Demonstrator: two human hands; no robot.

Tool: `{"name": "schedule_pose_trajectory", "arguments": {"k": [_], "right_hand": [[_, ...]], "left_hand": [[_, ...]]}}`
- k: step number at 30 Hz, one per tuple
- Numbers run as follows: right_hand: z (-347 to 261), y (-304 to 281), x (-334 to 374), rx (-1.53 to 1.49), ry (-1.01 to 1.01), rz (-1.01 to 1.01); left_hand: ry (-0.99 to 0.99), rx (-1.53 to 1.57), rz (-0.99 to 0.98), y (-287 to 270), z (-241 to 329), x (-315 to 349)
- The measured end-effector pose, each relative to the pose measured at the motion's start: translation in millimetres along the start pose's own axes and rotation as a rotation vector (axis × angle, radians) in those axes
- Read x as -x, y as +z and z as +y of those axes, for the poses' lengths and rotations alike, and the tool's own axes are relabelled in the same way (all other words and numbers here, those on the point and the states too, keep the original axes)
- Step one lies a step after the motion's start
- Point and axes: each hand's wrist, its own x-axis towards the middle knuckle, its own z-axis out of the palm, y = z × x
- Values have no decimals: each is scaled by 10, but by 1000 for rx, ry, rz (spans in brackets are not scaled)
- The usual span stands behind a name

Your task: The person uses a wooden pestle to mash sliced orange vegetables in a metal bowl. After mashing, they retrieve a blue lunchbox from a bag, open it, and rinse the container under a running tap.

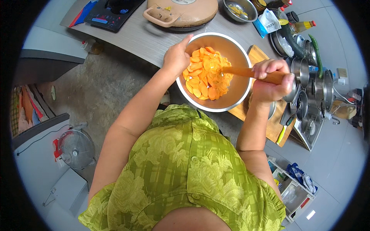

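Grey counter [133, 42]; metal bowl [241, 57] with carrot slices [196, 72].
Left hand [177, 57] grasps bowl's left rim; right hand [274, 81], right of bowl, clenched round wooden utensil [239, 71] reaching into slices.

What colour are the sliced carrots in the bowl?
Orange carrot slices, best seen in the head view.

yel. triangle sign [167, 8] on tan appliance [192, 17] | blk cooktop [110, 11]: panel txt illegible | wht/blu pkt [268, 23]: txt illegible
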Motion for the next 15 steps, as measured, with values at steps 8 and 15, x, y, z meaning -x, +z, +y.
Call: {"name": "schedule_pose_trajectory", "arguments": {"k": [8,15], "right_hand": [[260,-32,-174,14,184,9],[259,77,-35,-49,178,-52]], "left_hand": [[15,20,3,-11,16,-24],[0,-15,-17,-32,29,2]]}}
